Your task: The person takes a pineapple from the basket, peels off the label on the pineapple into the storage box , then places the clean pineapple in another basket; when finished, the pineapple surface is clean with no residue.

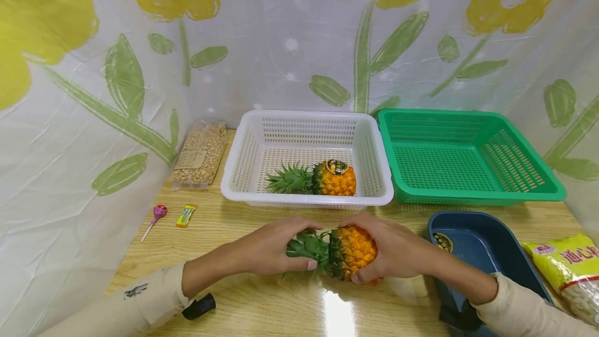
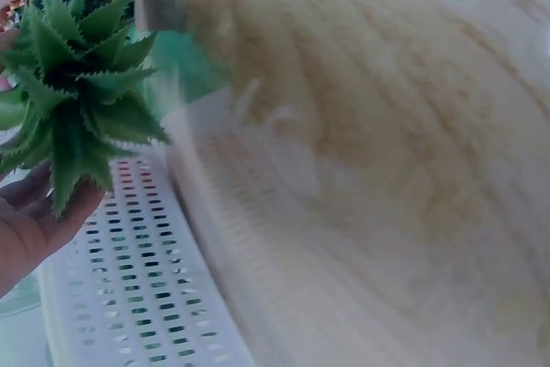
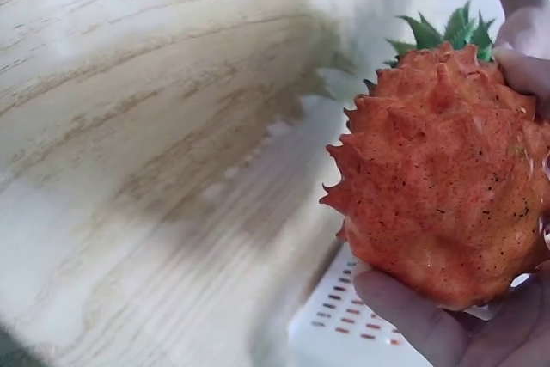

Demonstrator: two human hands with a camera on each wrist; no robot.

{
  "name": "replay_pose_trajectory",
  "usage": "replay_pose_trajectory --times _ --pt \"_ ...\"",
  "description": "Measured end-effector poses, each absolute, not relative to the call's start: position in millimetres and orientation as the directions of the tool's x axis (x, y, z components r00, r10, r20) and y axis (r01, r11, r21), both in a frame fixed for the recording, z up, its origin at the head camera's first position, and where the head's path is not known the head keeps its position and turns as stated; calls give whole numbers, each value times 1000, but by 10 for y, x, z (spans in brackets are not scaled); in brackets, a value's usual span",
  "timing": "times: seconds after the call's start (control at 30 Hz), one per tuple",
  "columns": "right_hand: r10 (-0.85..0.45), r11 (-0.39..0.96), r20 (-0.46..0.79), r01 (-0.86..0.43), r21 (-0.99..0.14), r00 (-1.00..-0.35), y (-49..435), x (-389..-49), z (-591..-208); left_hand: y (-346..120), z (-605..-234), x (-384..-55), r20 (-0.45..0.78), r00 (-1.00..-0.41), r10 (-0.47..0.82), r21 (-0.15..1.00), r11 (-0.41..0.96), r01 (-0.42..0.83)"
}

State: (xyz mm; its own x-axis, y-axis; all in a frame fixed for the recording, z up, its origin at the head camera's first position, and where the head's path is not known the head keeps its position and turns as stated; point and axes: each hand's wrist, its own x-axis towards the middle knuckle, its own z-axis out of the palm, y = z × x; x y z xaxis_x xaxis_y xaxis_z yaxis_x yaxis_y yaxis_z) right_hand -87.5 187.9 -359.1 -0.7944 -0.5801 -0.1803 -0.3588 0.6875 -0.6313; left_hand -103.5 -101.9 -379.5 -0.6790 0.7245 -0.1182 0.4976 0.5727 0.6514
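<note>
Both hands hold a pineapple (image 1: pixel 353 251) sideways over the table, between the person and a white basket (image 1: pixel 306 200). The left hand (image 1: pixel 276 254) grips its green leafy crown, with the thumb at the near side; spiky leaves (image 2: pixel 73 96) show in the left wrist view. Around the orange body curls the right hand (image 1: pixel 395 248), and the right wrist view shows the knobbly base (image 3: pixel 447 178) between thumb and fingers. Another pineapple (image 1: pixel 343 183), bearing a round black-and-gold label, lies in the white basket with its crown to the left.
A green basket (image 1: pixel 482 195) adjoins the white one. Below it sits a dark blue bin (image 1: pixel 474 238), partly under the right forearm. A yellow food bag (image 1: pixel 566 264) lies far right. At left are a kernel bag (image 1: pixel 201 144), a lollipop (image 1: pixel 159 212) and a small yellow wrapper (image 1: pixel 186 216).
</note>
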Motion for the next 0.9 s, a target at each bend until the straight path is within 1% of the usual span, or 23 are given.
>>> replay_pose_trajectory --times 0.17,0.33,0.43,0.63,0.77,0.9 --pt "-595 667 -188 -349 -658 -782 1952 -868 -3531 -1044 -3658 -1035 -117 -672 732 669 558 491" --pt "-580 668 -184 -335 -664 -793 2028 -842 -3477 -1090 -3553 -1076 -113 -675 729 695 544 470" --pt "-573 663 -184 -320 -677 -798 2080 -835 -3434 -1115 -3505 -1126 -65 -688 723 695 527 488" --pt "-560 639 -209 -257 -725 -801 2186 -843 -3337 -1177 -3469 -1290 82 -708 701 670 487 560" --pt "-579 615 -209 -253 -747 -788 2260 -855 -3264 -1212 -3478 -1401 132 -715 686 655 481 583" --pt "-584 601 -222 -231 -765 -781 2323 -879 -3186 -1223 -3500 -1499 176 -710 682 641 467 608"
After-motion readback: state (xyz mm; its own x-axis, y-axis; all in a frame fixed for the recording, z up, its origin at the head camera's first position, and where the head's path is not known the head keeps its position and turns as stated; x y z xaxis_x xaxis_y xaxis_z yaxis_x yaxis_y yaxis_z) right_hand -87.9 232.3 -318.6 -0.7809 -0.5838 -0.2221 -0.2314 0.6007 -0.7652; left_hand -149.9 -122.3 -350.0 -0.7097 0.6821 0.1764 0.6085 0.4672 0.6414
